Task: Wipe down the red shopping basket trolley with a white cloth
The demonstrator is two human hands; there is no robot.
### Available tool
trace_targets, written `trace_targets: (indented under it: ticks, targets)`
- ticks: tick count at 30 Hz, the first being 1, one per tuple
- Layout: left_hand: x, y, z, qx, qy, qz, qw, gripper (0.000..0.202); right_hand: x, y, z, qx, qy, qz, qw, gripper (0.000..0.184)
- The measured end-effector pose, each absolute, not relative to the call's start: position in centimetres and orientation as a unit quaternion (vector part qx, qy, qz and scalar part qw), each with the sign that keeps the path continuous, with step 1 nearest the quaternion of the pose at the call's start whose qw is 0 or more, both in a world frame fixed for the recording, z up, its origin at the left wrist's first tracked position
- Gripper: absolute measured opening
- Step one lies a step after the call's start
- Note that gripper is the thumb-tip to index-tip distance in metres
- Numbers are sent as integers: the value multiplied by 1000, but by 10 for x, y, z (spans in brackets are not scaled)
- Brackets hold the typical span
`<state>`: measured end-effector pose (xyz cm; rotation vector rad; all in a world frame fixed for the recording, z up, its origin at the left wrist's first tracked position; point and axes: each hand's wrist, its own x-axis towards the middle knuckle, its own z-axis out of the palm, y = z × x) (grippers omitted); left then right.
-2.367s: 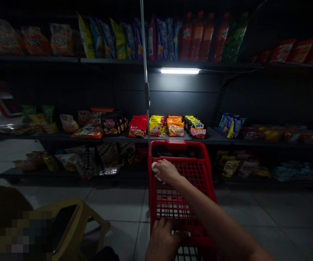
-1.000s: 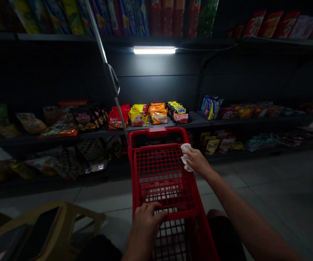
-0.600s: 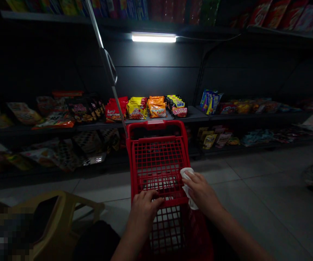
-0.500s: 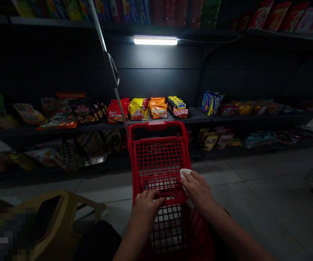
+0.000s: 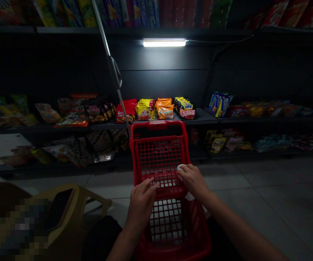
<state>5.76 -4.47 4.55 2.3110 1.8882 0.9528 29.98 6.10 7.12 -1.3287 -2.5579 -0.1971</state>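
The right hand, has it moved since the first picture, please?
Yes. Judged against the red cart, the right hand has gone from near its far left corner to its right edge, toward the near end.

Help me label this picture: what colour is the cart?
The cart is red; it shows best in the head view, the only one.

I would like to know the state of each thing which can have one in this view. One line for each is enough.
White cloth: bunched, mostly covered by fingers
Right hand: closed on the cloth, at the cart's right side
Left hand: fingers parted, at the cart's left side; contact unclear
Red cart: upright
Light tube: lit
Metal pole: tilted
Phone: screen dark
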Motion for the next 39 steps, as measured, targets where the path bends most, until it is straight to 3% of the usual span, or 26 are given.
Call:
trace_targets:
  ticks: [3,7,11,18,22,26,32,36,39]
  targets:
    - [42,-41,33,645,656,392,7,53,296,68,64,-461,-873,-75,137,16]
    - [26,-33,8,517,684,473,204,77,286,73,58,-435,-887,-97,120,11]
    - [18,-26,-2,467,657,522,278,73,281,95,61,-388,-908,-103,121,9]
    - [13,-9,5,438,644,558,288,66,276,161,62,-387,-871,-43,298,34]
    - [10,4,1,418,639,572,299,65,274,147,44,-323,-882,29,341,33]
    - [10,11,-1,400,643,579,302,64,295,112,35,-275,-881,150,354,47]
    - [14,18,3,362,647,593,313,63,337,58,39,-347,-812,316,347,39]
    - [19,26,2,345,614,631,325,59,308,6,47,-309,-826,380,278,42]
    - [23,34,-2,347,593,650,325,58,249,-39,42,-256,-876,343,222,51]
